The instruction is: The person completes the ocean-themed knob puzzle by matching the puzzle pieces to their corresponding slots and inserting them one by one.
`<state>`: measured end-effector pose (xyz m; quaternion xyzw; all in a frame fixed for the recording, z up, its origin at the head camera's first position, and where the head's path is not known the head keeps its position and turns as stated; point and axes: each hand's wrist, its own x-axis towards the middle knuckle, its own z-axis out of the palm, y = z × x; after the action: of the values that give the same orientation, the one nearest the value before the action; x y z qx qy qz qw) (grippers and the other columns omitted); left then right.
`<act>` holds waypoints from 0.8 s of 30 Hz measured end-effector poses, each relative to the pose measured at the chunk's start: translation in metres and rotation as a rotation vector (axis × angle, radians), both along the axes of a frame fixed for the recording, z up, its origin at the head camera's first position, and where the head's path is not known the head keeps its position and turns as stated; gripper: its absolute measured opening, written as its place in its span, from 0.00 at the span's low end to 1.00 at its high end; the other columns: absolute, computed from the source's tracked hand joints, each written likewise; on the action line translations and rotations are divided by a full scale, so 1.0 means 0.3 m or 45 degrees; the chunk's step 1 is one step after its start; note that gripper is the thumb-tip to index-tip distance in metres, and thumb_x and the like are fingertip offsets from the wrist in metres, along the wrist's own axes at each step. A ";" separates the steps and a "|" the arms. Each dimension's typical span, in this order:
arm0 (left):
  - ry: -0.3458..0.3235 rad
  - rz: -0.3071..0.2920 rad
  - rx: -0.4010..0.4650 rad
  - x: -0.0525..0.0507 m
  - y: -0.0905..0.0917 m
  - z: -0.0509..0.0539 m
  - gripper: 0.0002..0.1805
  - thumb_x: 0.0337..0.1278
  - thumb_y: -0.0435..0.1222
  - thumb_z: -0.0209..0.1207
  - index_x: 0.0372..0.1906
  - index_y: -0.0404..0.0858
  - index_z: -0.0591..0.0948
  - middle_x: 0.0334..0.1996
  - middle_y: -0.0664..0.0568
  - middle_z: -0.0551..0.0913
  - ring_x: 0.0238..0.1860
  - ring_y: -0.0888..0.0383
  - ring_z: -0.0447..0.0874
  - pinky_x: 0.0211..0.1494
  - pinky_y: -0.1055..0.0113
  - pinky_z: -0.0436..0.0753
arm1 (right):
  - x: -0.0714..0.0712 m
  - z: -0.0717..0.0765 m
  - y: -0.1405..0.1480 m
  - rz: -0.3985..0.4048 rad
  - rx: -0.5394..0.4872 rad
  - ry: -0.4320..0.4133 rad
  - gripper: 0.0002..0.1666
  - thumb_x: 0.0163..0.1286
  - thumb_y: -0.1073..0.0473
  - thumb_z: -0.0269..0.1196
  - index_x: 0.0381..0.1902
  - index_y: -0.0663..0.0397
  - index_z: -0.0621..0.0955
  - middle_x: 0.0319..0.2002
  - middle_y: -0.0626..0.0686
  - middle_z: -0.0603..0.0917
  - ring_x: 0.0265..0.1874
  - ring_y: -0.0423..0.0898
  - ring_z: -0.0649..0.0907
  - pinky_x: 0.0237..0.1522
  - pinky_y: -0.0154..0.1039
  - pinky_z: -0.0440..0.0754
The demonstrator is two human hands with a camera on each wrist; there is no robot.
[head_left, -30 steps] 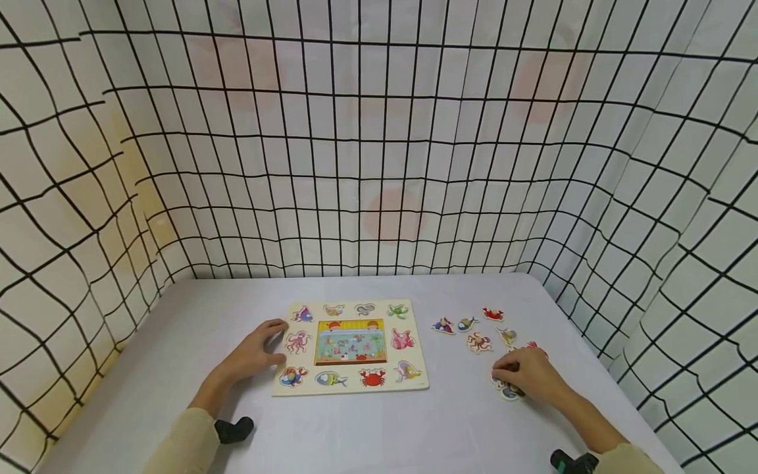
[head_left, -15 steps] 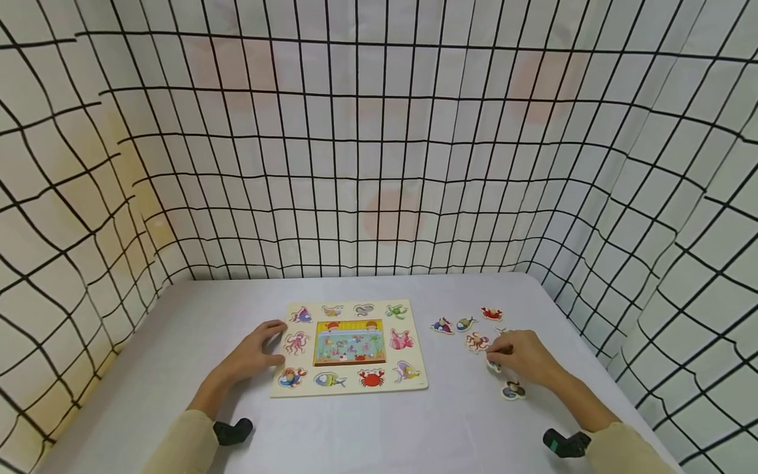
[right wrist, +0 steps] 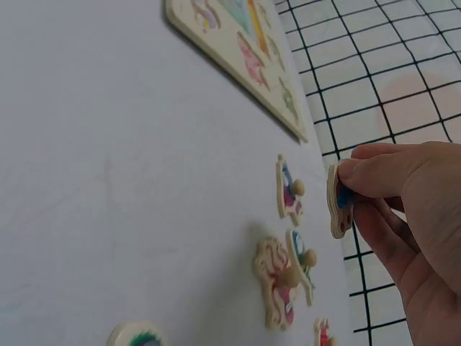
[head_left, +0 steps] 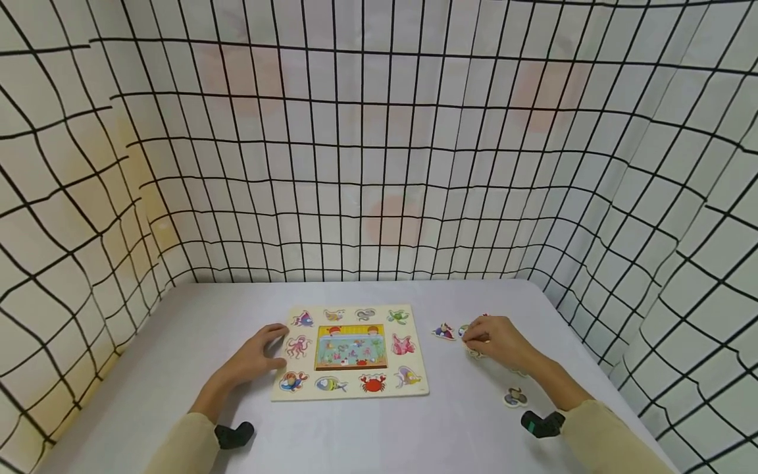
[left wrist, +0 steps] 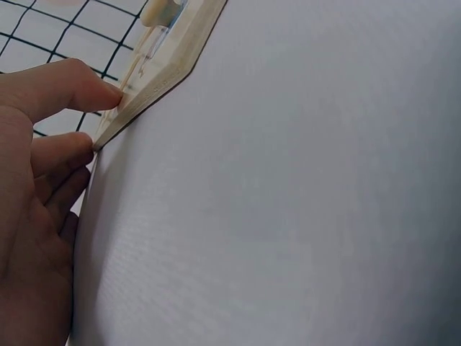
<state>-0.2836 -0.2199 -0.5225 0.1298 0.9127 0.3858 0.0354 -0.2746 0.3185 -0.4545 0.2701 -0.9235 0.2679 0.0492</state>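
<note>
The flat cream puzzle board [head_left: 417, 359], printed with sea animals, lies left of centre. My left hand [head_left: 251, 359] rests at its left side, thumb and forefinger spread; in the left wrist view fingers of the left hand [left wrist: 36, 166] touch the board's edge [left wrist: 162, 83]. Between thumb and fingers, my right hand [right wrist: 410, 209] pinches a thin wooden piece [right wrist: 336, 209] with blue on it, held up off the table. In the head view the right hand [head_left: 503, 342] hovers over loose pieces and hides several. Below it are an octopus piece [right wrist: 270, 267] and a fish piece [right wrist: 297, 252].
A purple-and-red knobbed piece [head_left: 443, 331] lies right of the board. Another loose piece [head_left: 515, 397] is nearer the right wrist. A red piece [right wrist: 322, 333] shows at the lower edge of the right wrist view. Black-gridded white cloth [head_left: 385, 164] surrounds the table.
My right hand has moved left and away from me, from the nearer loose pieces to above the farther ones, with a piece now lifted. The left hand has stayed at the board.
</note>
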 end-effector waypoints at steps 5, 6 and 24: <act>-0.010 0.000 0.010 0.003 0.005 -0.011 0.44 0.53 0.38 0.71 0.75 0.28 0.68 0.75 0.34 0.63 0.77 0.30 0.52 0.75 0.31 0.53 | -0.020 0.018 -0.045 -0.030 -0.043 0.007 0.07 0.65 0.70 0.71 0.40 0.58 0.90 0.39 0.45 0.87 0.38 0.45 0.85 0.41 0.37 0.88; -0.007 -0.002 0.010 0.003 0.005 -0.012 0.44 0.53 0.38 0.71 0.75 0.28 0.68 0.75 0.34 0.63 0.77 0.30 0.52 0.75 0.31 0.53 | -0.024 0.021 -0.052 -0.049 -0.051 0.002 0.07 0.65 0.70 0.72 0.40 0.58 0.90 0.39 0.45 0.88 0.37 0.44 0.85 0.40 0.37 0.87; 0.029 -0.022 0.013 -0.004 -0.007 -0.006 0.42 0.55 0.38 0.70 0.74 0.27 0.69 0.75 0.33 0.63 0.77 0.30 0.53 0.75 0.32 0.54 | -0.136 0.024 -0.185 -0.012 -0.262 -0.114 0.06 0.67 0.68 0.71 0.38 0.54 0.91 0.43 0.49 0.88 0.42 0.47 0.86 0.43 0.37 0.87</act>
<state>-0.2849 -0.2221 -0.5242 0.1424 0.9100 0.3884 0.0276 -0.3153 0.2631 -0.4473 0.2472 -0.8937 0.3727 0.0366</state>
